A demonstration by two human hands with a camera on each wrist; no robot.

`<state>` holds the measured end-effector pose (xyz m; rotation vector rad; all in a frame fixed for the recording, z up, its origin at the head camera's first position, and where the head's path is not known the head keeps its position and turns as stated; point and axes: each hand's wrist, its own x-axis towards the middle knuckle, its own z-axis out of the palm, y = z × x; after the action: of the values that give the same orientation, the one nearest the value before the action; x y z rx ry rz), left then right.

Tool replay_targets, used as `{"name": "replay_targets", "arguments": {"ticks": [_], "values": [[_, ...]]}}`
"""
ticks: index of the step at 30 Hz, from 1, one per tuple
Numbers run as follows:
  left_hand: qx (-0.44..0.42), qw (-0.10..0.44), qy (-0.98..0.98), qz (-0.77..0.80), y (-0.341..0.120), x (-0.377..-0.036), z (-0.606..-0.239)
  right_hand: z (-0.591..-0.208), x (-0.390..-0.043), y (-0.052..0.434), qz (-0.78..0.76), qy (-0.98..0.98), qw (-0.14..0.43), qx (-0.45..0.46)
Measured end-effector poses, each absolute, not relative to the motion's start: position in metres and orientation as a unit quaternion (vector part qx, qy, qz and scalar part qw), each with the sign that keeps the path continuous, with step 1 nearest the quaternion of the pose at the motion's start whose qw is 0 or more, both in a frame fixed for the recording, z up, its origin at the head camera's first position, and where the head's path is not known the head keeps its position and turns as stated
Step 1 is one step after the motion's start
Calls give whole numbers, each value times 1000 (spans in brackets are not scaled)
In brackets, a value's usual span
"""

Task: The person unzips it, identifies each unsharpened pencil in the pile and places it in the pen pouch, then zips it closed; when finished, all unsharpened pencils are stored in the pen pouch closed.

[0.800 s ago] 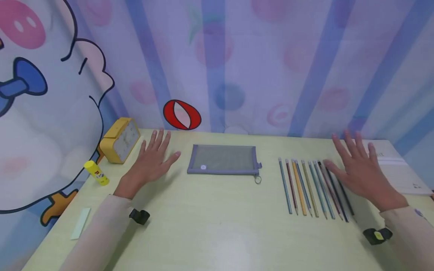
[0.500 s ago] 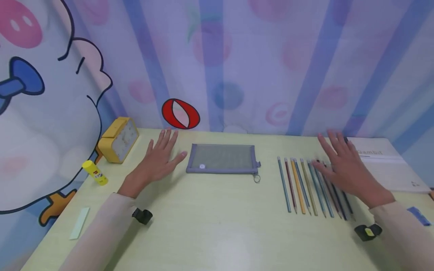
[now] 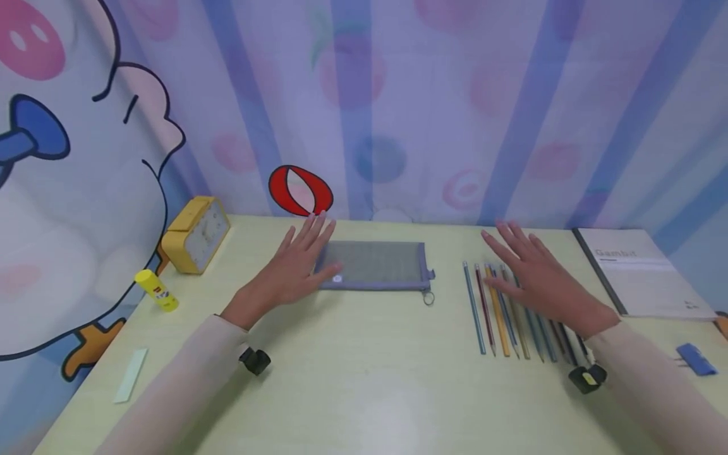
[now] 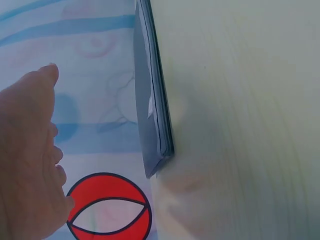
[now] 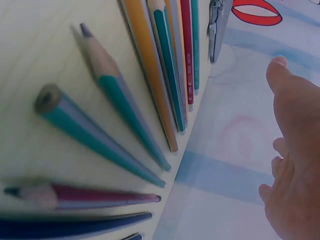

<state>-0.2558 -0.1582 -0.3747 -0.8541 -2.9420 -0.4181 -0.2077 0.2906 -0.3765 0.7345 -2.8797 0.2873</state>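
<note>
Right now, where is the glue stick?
In the head view, the glue stick lies far left on the table, just before the yellow clock.

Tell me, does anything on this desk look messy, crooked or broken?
Nothing stands out. The pencils lie in a neat row under the right hand, the mesh pouch lies flat and square by the left hand, and nothing looks spilled or damaged.

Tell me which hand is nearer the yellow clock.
Left. The left hand lies at the grey pouch's near end, right of the yellow clock; the right hand is far across, over the pencils.
</note>
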Motion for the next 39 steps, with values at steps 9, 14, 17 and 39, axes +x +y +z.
{"name": "replay_targets", "arguments": {"ticks": [9, 14, 17, 39], "values": [[-290, -5, -943, -164, -136, -249, -375, -382, -212, 272, 83, -952, 51, 291], [-323, 7, -930, -175, -118, -245, -379, -386, -215, 262, 73, -944, 35, 321], [-342, 4, -916, -209, -111, -244, -378, -388, -216, 255, 68, -936, 45, 341], [-372, 0, -892, -257, -28, -239, -398, -391, -240, 214, 76, -897, 19, 436]]}}
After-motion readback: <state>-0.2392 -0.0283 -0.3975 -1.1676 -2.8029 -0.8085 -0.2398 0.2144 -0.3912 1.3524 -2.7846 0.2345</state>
